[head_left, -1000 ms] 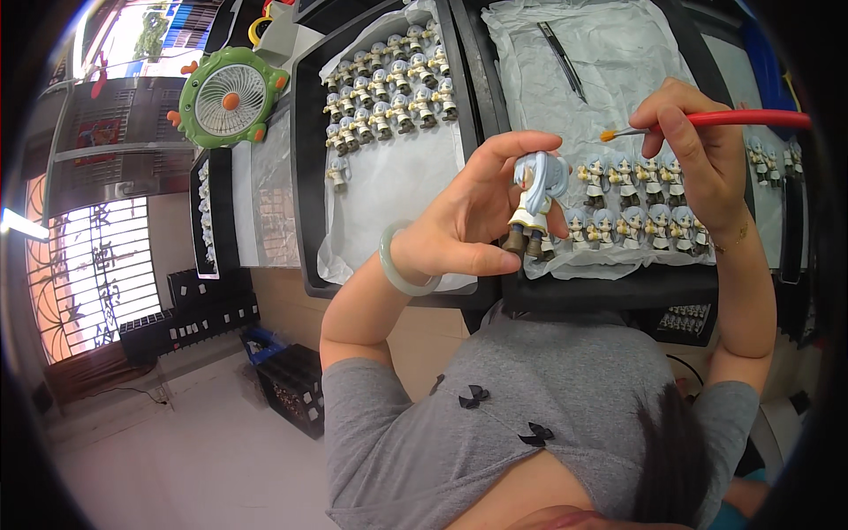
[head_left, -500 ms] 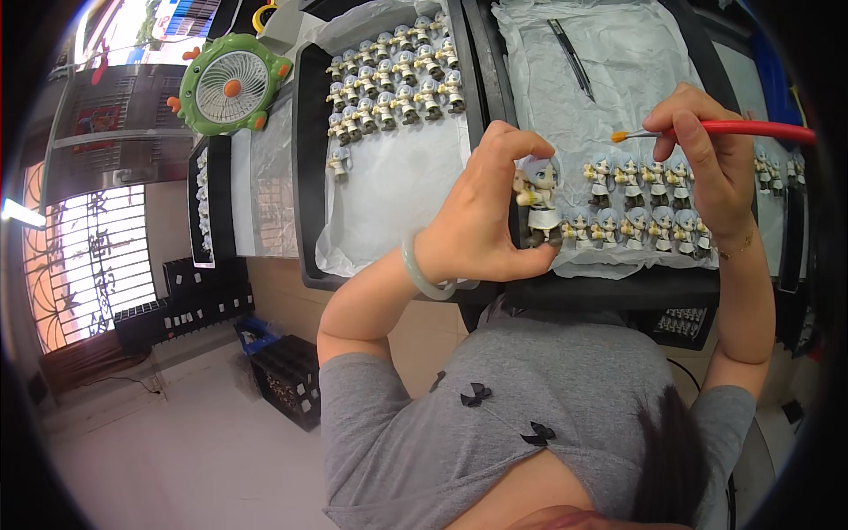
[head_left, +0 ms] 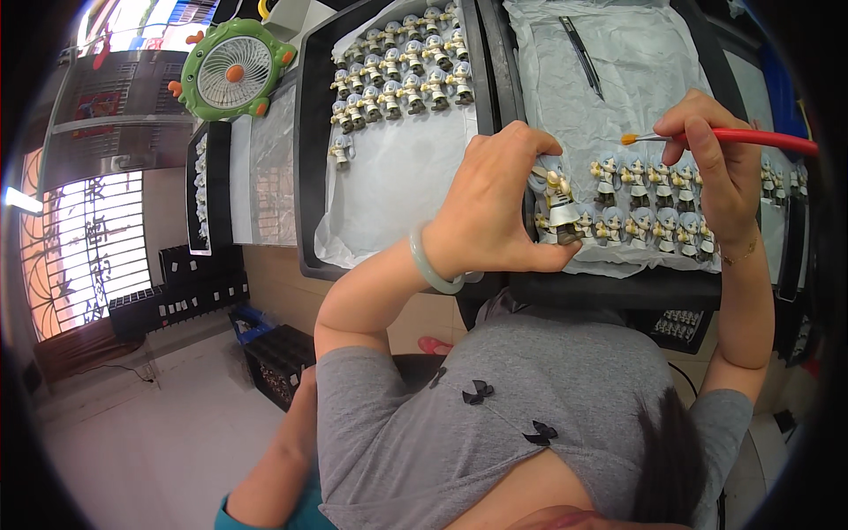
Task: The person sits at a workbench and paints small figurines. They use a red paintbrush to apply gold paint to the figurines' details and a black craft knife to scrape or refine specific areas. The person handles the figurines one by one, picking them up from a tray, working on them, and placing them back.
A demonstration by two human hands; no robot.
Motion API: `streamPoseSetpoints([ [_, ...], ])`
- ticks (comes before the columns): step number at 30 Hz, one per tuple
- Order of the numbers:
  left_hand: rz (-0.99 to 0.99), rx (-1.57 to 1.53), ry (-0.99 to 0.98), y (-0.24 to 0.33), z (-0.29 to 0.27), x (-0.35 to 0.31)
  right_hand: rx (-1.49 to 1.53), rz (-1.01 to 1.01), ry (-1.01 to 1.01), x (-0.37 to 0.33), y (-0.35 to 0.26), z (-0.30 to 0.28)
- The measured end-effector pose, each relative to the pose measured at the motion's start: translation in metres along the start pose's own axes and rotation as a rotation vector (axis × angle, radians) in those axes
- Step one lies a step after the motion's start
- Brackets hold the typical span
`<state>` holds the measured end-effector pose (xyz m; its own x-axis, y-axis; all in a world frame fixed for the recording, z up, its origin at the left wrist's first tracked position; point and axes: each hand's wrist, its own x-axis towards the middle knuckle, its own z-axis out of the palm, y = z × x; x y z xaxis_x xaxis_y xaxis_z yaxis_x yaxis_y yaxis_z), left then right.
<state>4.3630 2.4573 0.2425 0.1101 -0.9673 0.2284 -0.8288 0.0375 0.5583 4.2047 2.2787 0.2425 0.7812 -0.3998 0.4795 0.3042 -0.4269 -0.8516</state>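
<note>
Between the thumb and fingers of my left hand [head_left: 490, 208] a small painted figurine [head_left: 562, 205] stands upright, with pale hair, a white-and-gold outfit and dark boots. My right hand [head_left: 720, 172] pinches a paintbrush with a red handle [head_left: 768, 138], its orange bristle tip [head_left: 629, 140] pointing left, apart from the figurine. Below the brush, two rows of similar figurines [head_left: 638, 181] lie on the paper of the right tray [head_left: 711, 35], partly hidden by my right hand. On the same paper rests a slim black tool [head_left: 583, 60], seemingly tweezers.
Several rows of figurines [head_left: 389, 66] fill the far part of the left black tray [head_left: 311, 168]. A green fan [head_left: 234, 75] stands at far left. Another person's arm [head_left: 287, 450] with a teal sleeve shows lower left, near a black crate [head_left: 276, 358]. More figurines [head_left: 776, 179] lie far right.
The figurine has turned in my left hand from facing the camera to a more sideways pose. The other person's arm has come into view at lower left. The view has shifted slightly.
</note>
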Motion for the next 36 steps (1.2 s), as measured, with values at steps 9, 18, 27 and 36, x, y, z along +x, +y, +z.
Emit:
streamPoseSetpoints([
  [9,-0.066,0.073,0.004,0.004,0.002,-0.001,0.073,-0.243,-0.259,0.002,-0.008,0.016],
  [18,-0.102,0.085,-0.053,0.001,0.005,0.0,-0.173,-0.247,-0.302,0.001,-0.011,0.028],
  [27,-0.057,-0.204,-0.043,-0.01,0.004,0.003,-0.338,0.521,-0.018,0.019,0.071,-0.026],
  [36,-0.169,-0.893,-0.191,-0.017,0.005,-0.005,-1.114,0.432,-0.18,0.058,0.121,0.017],
])
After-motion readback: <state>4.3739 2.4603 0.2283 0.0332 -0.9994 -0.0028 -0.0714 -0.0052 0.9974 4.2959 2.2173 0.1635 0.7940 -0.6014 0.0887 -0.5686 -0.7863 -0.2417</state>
